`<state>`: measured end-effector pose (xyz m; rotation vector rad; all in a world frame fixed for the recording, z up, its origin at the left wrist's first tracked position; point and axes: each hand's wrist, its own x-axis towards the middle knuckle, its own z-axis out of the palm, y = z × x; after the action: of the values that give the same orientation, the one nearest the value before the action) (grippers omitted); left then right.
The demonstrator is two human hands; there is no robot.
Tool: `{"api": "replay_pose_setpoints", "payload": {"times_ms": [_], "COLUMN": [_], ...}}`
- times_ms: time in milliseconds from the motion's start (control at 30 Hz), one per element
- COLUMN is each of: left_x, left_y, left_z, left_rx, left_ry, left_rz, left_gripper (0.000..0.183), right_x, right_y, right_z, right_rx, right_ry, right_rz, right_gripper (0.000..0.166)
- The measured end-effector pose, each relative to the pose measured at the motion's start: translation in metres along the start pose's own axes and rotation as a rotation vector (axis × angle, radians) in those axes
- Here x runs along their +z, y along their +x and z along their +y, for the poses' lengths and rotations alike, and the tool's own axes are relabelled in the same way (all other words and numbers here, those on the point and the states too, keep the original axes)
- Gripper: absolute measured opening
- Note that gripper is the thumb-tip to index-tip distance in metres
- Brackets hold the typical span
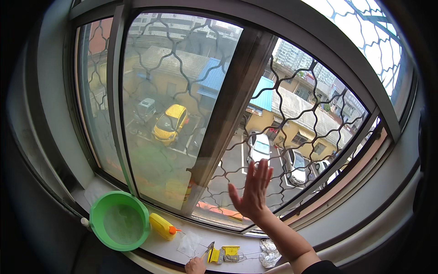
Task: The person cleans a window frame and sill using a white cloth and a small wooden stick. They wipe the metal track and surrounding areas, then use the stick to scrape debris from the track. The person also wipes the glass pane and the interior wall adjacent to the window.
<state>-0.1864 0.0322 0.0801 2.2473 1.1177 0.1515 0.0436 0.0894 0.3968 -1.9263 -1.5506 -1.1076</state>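
My right hand (254, 195) is raised with its palm toward the right sliding window pane (236, 164), thumb apart from the fingers and nothing held. I cannot tell whether it touches the glass. Low in the view, my left hand (195, 265) is closed around the handle of a small thin tool (209, 247) with a grey head, possibly a scraper. Just right of it on the sill lies a yellow-and-grey two-part magnetic window cleaner (215, 255) with a thin cord. A crumpled white cloth or plastic (269, 253) sits farther right, below my right forearm.
A green basin (145, 219) of cloudy water stands on the left of the windowsill (160, 248). Beside it lies a yellow bottle (160, 225) with an orange nozzle, then a clear plastic sheet or bag (189, 243). Metal security bars (280, 121) stand outside the glass.
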Motion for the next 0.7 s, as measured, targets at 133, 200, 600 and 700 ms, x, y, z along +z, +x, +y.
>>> {"api": "replay_pose_setpoints", "payload": {"times_ms": [133, 200, 600, 700], "left_x": [0.000, -0.012, -0.030, -0.040], "left_y": [-0.020, -0.025, -0.035, -0.038], "left_z": [-0.032, -0.036, -0.022, -0.019], "left_rx": [0.200, 0.228, 0.097, 0.057], "left_ry": [0.008, -0.089, -0.298, -0.313], "left_rz": [0.150, 0.193, 0.380, 0.357], "left_gripper": [0.016, 0.019, 0.018, 0.020], "right_x": [-0.096, -0.111, -0.093, -0.090], "right_y": [-0.055, -0.069, -0.043, -0.026], "right_z": [0.128, 0.174, 0.157, 0.129], "right_rx": [0.422, 0.671, 0.834, 0.881], "right_ry": [-0.352, -0.107, 0.518, 0.453], "right_rz": [0.216, 0.248, 0.405, 0.235], "right_gripper": [0.081, 0.076, 0.042, 0.049]}}
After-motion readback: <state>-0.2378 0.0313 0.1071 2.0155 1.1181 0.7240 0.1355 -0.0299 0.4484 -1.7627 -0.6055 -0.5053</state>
